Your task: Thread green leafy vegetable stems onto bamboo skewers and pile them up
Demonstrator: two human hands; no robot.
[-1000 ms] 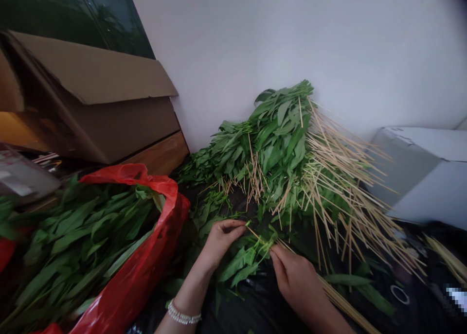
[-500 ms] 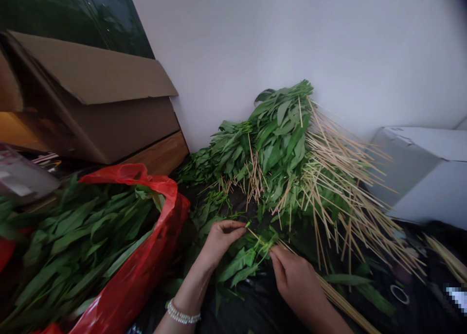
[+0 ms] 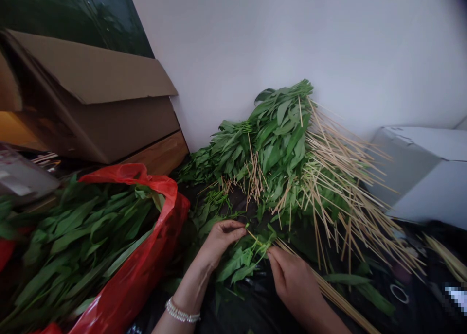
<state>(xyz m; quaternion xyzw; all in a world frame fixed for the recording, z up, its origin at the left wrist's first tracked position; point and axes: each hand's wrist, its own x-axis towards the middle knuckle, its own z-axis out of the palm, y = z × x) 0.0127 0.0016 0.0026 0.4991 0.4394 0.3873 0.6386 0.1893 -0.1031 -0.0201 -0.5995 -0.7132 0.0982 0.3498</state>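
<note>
My left hand (image 3: pixel 221 239) pinches the stems of a small bunch of green leaves (image 3: pixel 239 261) at its upper end. My right hand (image 3: pixel 292 278) grips a thin bamboo skewer (image 3: pixel 328 295) whose tip runs into those leaves near my left fingertips. Both hands work low in the middle, over black plastic sheeting (image 3: pixel 255 300). Just behind them rises a big heap of skewered leaves (image 3: pixel 280 144) with many bare stick ends (image 3: pixel 346 188) fanning out to the right.
A red plastic bag (image 3: pixel 146 271) full of loose green leaves sits at the left. Open cardboard boxes (image 3: pixel 95 100) stand behind it against the white wall. A white box (image 3: pixel 426 173) is at the right, with more skewers (image 3: pixel 448 261) by it.
My right hand has slid slightly left and up, pushing the skewer further into the leaf bunch. My left hand has barely moved.
</note>
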